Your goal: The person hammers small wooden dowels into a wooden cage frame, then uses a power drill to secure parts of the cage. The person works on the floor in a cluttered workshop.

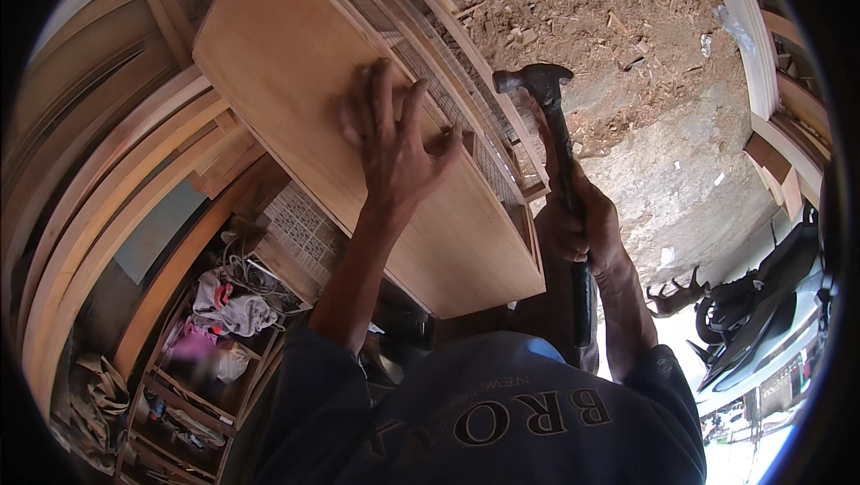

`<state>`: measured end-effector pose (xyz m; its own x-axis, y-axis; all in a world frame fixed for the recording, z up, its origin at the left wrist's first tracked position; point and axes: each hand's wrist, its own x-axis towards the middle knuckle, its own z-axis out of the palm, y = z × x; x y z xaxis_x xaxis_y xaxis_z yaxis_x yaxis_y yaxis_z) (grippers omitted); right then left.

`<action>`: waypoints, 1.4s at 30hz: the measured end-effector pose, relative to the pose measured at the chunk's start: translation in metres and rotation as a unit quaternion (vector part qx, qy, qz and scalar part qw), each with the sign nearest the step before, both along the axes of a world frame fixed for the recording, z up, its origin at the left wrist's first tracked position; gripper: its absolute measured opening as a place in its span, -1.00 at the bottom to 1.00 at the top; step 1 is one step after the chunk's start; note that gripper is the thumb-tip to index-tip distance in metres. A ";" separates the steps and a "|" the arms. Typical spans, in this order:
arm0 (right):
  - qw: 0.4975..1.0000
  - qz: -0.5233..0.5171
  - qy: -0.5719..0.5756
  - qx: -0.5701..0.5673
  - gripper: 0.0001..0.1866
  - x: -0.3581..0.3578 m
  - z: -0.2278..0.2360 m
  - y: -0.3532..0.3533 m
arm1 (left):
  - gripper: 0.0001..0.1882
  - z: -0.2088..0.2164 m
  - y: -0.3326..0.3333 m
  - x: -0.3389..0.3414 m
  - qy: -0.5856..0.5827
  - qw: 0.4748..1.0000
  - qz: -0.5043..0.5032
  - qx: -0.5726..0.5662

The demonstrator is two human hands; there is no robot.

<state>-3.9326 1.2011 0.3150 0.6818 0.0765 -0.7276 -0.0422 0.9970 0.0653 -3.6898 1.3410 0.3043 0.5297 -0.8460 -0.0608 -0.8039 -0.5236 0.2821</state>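
Wooden panel [296,64]: lies directly under my left hand [394,140], running ahead and leftward past the fingertips and back to an end behind and right of the wrist. My fingers are spread wide, open, and appear to rest on its face; I cannot tell whether anything small sits under the thumb. Estimate: stiff, bulky, awkward rather than very heavy; the smooth face probably gives poor purchase, so best hold is by both long edges, or a flat palm for steadying.

Slatted frame [445,15]: just right of my left hand, along the panel's far long edge, mesh showing between slats. Judged the most fragile part; take hold of the solid slats, not the mesh.

Hammer [557,131]: my right hand [587,225] is closed around its dark handle, head beyond the knuckles, handle end back past the wrist. Likely head-heavy and rigid; a grip nearer the butt would give more swing, the present mid-handle one more control.

Outward: floor [537,1] with wood scraps, ahead of my right hand; motorbike [770,297], well right of it; long timbers [116,189], left of my left hand; cloths [237,306], behind and left.
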 end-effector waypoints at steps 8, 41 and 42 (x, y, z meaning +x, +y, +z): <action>0.976 0.168 0.139 -0.023 -0.59 0.030 0.033 -0.007 | -0.71 -0.002 -0.004 0.077 0.033 0.961 -0.274 -0.004; 0.984 0.073 0.163 0.027 -0.52 0.043 0.031 -0.029 | -0.82 -0.014 -0.016 0.079 0.053 0.951 -0.301 -0.052; 0.984 0.070 0.160 0.023 -0.50 0.044 0.029 -0.029 | -0.82 -0.014 -0.017 0.079 0.049 0.951 -0.301 -0.050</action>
<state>-3.8887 1.1719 0.3443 0.3988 0.1924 -0.8967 -0.1492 0.9783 0.1435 -3.6104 1.3243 0.2906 -0.0569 -0.9983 0.0118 -0.9166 0.0569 0.3956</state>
